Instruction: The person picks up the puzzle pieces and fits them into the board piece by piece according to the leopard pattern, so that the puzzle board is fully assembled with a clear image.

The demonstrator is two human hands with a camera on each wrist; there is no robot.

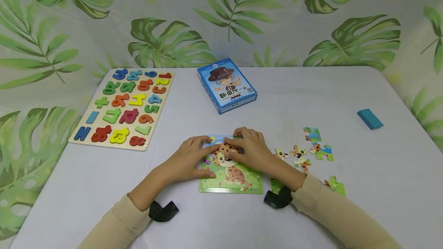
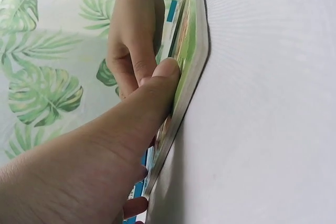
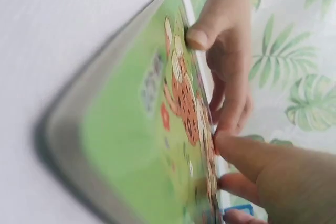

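We see a flat rectangular puzzle board with a green border and a spotted cartoon cub (image 1: 216, 183) lying on the white-covered bench (image 1: 207, 226), between our two hands. Our left hand (image 1: 185, 160) is spread wide at the board's left side, thumb resting on its face and index finger reaching over the picture. Our right hand (image 1: 254, 151) touches the upper part of the board with bent fingers, thumb and forefinger a little apart (whether a piece sits under those fingertips, we cannot tell). To the right of the board we have loose interlocking cardboard puzzle pieces (image 1: 323, 152), some partly hidden by our forearm. Well beyond them, farther right of the board, lies a teal rectangular block (image 1: 370, 119). Behind the board is a blue card-game box with a brown-hatted cartoon figure (image 1: 230, 85); to its left-rear, a pale wooden tray of colourful numbers (image 1: 110, 144).
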